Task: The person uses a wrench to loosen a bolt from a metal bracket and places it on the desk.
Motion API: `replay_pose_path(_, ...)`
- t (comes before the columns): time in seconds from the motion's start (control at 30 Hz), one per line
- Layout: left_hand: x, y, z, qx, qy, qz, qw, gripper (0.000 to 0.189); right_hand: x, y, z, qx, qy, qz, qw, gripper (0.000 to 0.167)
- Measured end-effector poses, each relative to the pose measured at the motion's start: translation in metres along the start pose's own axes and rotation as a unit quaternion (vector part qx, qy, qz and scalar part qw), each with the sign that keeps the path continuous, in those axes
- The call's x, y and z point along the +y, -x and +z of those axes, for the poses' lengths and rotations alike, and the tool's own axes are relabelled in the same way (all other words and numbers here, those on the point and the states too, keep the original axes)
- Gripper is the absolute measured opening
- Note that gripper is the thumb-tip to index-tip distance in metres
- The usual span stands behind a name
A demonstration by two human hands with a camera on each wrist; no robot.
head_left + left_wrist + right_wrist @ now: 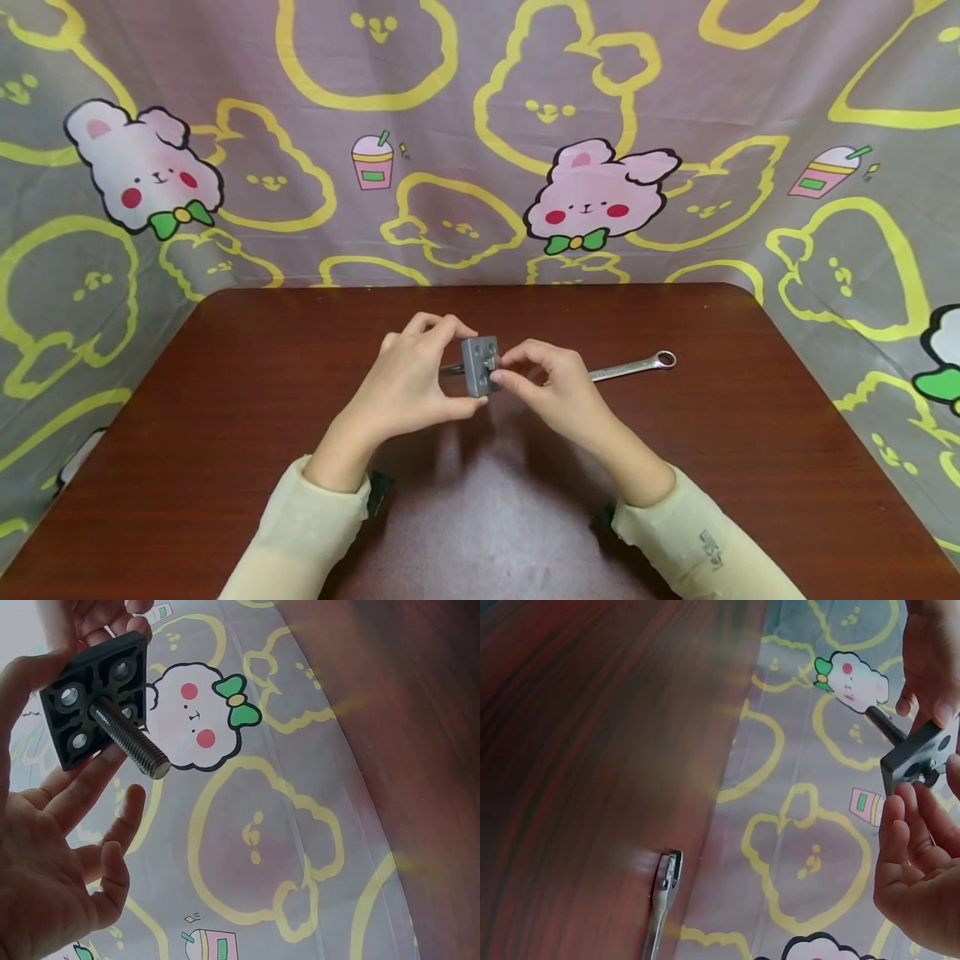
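My left hand point(405, 379) holds a dark grey square plate point(482, 350) by opposite edges, thumb below and fingers above, over the middle of the table. A hole sits at each corner of the plate. From its centre a long threaded bolt point(127, 739) sticks out on the left-hand side, its end free. On the plate's other face, my right hand point(558, 392) pinches a small metal piece point(491, 364) at the centre between thumb and fingertips. Those fingers partly hide the piece, so I cannot tell whether it is a nut or a bolt head.
A silver combination wrench point(630, 368) lies on the dark red-brown table point(262, 417), partly hidden behind my right hand. Its ring end points right. A patterned cloth point(450, 150) hangs behind the table and along both sides.
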State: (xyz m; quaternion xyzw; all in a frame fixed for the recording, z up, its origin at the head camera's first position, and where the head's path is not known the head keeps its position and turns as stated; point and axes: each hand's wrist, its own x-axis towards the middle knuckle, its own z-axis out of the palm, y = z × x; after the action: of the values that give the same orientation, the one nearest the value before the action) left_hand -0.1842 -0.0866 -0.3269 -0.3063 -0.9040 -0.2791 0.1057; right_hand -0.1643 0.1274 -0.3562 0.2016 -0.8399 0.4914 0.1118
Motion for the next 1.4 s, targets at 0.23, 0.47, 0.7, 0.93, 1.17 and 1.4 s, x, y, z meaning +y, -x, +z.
replay_pose_path(0.23, 0.0027, 0.0001, -0.0006, -0.001, -0.004, 0.003, 1.0, 0.062, -0.0036, 0.0013, 0.0017, 0.011, 0.003, 0.002, 0.9999, 0.012)
replay_pose_path(0.47, 0.0021, -0.0007, -0.0008, -0.011, 0.005, -0.001, 0.9999, 0.062, -0.0067, 0.0022, 0.0007, 0.003, -0.009, -0.046, 0.9989, 0.025)
replay_pose_path(0.7, 0.0028, -0.0024, 0.0001, -0.031, 0.003, -0.005, 0.9995, 0.062, -0.0057, 0.0046, -0.0011, -0.033, -0.102, -0.055, 0.9927, 0.022)
replay_pose_path(0.93, 0.0025, -0.0017, 0.0022, -0.032, 0.003, -0.003, 0.9995, 0.061, -0.0041, 0.0052, -0.0006, -0.025, -0.121, -0.07, 0.9899, 0.02)
replay_pose_path(1.17, 0.0026, -0.0005, 0.0029, -0.021, 0.002, 0.001, 0.9998, 0.061, -0.002, 0.0041, -0.0038, 0.003, -0.068, 0.011, 0.9976, 0.018)
replay_pose_path(1.4, 0.0016, -0.002, 0.003, -0.002, -0.01, 0.016, 0.9998, 0.062, -0.0012, 0.0023, -0.0024, -0.003, -0.016, 0.064, 0.9978, 0.012)
